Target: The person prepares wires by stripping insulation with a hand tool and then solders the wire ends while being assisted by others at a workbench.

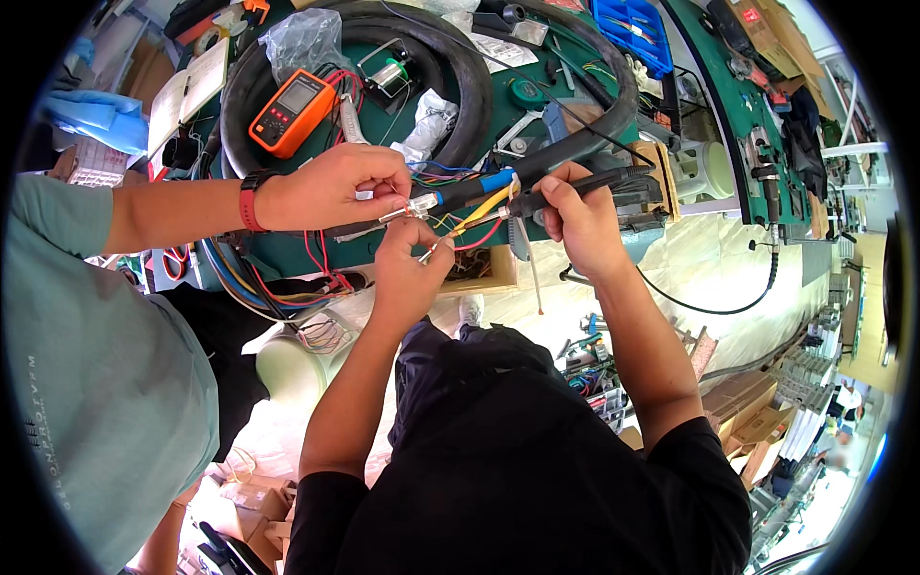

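My right hand [583, 218] is closed around the black handle of a soldering iron [532, 203], whose metal tip points left at a group of thin wires. Yellow wires [486, 211] and a pink-red wire [479, 240] run just beside the tip. My left hand [414, 261] pinches a thin silvery wire end [427, 255] below the wires. From the left, a co-worker's hand [335, 187] with a red wristband holds a small clear-and-silver connector [422, 204] at the end of a thick black cable with a blue band [496, 181].
On the green bench lie an orange multimeter [292, 112], a solder spool on a stand [388, 79], coiled thick black cable [470, 96] and a green tape measure [524, 93]. A blue bin [632, 34] stands at the back. The co-worker's body [105, 364] is close on my left.
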